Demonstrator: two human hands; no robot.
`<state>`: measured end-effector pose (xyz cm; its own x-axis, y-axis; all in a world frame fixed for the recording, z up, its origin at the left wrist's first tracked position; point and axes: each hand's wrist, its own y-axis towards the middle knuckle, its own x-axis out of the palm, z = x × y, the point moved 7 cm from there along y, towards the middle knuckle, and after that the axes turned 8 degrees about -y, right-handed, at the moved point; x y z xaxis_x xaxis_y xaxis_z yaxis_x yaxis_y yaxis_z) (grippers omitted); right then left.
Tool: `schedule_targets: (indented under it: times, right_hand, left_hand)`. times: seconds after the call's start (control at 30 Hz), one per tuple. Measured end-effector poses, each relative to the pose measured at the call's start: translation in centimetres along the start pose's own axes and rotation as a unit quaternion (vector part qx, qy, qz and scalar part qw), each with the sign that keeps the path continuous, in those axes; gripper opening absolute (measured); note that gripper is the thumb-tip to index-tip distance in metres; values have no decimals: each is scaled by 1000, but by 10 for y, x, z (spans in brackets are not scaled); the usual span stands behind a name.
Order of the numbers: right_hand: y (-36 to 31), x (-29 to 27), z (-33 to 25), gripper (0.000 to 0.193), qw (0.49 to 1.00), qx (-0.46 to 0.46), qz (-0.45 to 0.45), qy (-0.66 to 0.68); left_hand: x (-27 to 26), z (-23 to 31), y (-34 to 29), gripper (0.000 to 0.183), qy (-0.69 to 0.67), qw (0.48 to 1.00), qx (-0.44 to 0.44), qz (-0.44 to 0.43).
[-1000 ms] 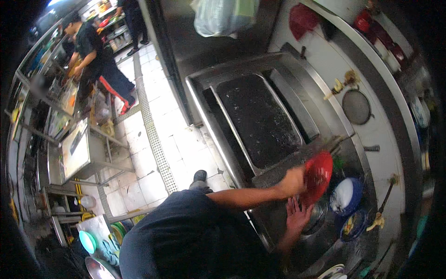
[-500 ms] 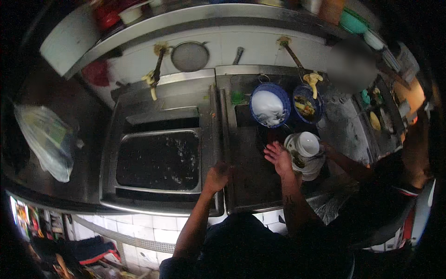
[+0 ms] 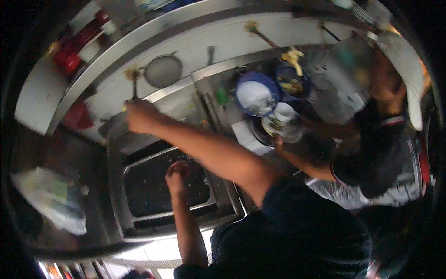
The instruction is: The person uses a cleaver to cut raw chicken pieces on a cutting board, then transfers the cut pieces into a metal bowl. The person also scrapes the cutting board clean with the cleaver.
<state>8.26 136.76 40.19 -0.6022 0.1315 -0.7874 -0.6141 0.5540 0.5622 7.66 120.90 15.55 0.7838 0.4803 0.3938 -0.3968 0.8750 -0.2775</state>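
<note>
right hand [image 3: 141, 116] up at wall-hung long-handled brush [image 3: 134, 86] — grip looks closed on handle, blurred. left hand [image 3: 177, 173] in empty steel sink basin [image 3: 153, 186], grip unclear. dirty bowl stack [image 3: 274, 109] unwashed — most work left.

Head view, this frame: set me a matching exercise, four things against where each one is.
Things:
1. round strainer
2. clear plastic bag
3. blue bowl
4. left hand

Places:
A. over the dark sink basin
B. hanging on the white wall behind the sinks
C. among the piled dishes in the right-hand sink
D. lying on the counter at far left

Pairs: 1-B, 2-D, 3-C, 4-A.
</note>
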Motion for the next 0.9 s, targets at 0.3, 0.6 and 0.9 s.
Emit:
schedule_targets:
  times: [0.3, 0.6, 0.9]
  right_hand:
    - [25, 54, 15, 19, 992, 63, -46, -95]
    - [37, 25, 26, 16, 978, -17, -207, 10]
    - [32, 53, 48, 18, 978, 22, 87, 187]
  left_hand:
    - [-97, 0, 27, 21, 234, 964, 70, -106]
    - [-20, -19, 151, 16, -231, 928, -228, -181]
    - [18, -48, 262, 15, -307, 877, -145, -341]
